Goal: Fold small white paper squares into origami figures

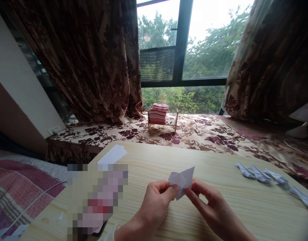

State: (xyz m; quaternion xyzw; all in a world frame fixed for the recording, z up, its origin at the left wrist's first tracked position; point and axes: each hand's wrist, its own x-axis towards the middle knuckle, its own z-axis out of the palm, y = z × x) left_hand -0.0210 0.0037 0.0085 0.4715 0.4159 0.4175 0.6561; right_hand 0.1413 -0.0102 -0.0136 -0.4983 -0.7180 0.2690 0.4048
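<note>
A small piece of folded white paper (183, 178) is held above the wooden table, with pointed corners sticking up and one point hanging below. My left hand (157, 201) pinches its lower left side between thumb and fingers. On the right side, the thumb and fingertips of my right hand (210, 201) grip the same paper. Part of the paper is hidden behind the fingers. Several folded white paper pieces (261, 174) lie in a row along the table's right side. Flat white paper strips (113, 155) rest near the far left corner.
The pale wooden table (143, 160) has a blurred-out pinkish object (103, 197) on its left. A paper scrap (60, 217) lies near the left edge, by a white cable (40, 195). Beyond, a small wooden rack (176, 122) holds folded red-and-white cloths (159, 113) on the floral-covered sill.
</note>
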